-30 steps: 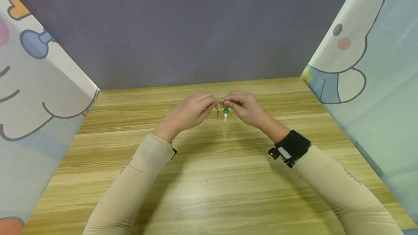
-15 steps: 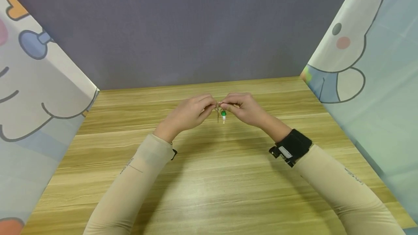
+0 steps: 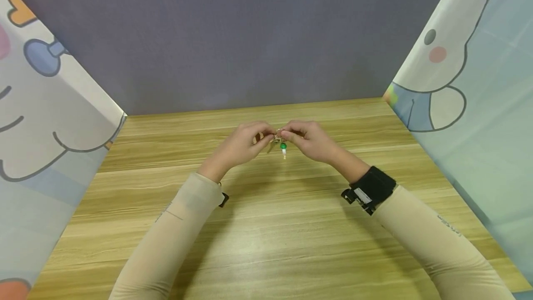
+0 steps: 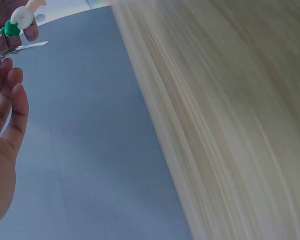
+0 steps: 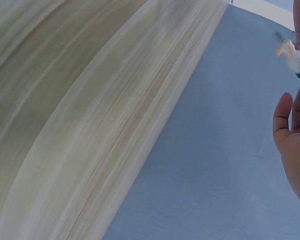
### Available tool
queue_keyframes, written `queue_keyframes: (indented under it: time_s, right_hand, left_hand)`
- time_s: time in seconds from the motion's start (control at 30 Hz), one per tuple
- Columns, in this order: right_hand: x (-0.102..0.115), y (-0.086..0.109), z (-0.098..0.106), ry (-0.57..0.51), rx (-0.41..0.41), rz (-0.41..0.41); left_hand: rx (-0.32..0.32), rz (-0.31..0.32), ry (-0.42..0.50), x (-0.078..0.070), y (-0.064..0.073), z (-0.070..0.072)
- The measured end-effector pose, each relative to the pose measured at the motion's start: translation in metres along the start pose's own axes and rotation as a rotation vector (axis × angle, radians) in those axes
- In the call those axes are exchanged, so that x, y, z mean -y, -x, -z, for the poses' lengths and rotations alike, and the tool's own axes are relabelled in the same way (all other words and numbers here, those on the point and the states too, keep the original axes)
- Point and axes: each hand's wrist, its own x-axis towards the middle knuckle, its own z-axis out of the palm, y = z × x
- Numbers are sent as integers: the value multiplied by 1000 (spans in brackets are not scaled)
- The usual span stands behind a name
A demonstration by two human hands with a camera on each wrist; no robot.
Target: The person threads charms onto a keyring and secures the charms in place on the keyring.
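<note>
Both hands meet above the far middle of the table, fingertips close together at a small metal key ring. My left hand pinches the ring from the left, thumb under the bent index finger. From the right, my right hand pinches it between thumb and index finger. A thin metal key hangs tilted below the left fingertips. Below the right fingertips dangles a charm, green on top and white beneath with a pale tip. The left wrist view shows the key sticking out beside the green and white charm.
The wood-grain table spreads beneath both arms. A grey panel rises along its far edge, and cartoon-printed panels stand at the sides. A black strap circles the right wrist over a beige sleeve.
The key has swung from hanging straight down to tilting lower left, and the left fingers have spread a little. The charm and right fingertips have shifted slightly left and down.
</note>
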Motion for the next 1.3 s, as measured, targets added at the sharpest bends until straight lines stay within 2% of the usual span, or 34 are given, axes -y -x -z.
queue_keyframes:
  time_s: [0.23,0.37,0.57,0.73,0.8,1.03,1.3]
  right_hand:
    - [2,-2,-2,-69,38,-28]
    - [3,-2,-3,-23,36,-23]
    - [5,-3,-2,61,40,41]
    - [6,-2,-3,103,-23,49]
    - [7,-2,-4,110,-54,36]
    - [10,-5,-7,115,-92,-2]
    - [13,-3,-6,100,-99,-22]
  left_hand:
    - [-59,60,84,-1,-1,-4]
    - [-79,99,121,-1,-1,-5]
    - [-113,172,171,0,-2,-6]
    - [-97,285,265,0,-1,-7]
    - [-90,308,313,0,-1,-7]
    - [-82,332,430,2,4,-7]
    - [-80,341,447,0,5,-8]
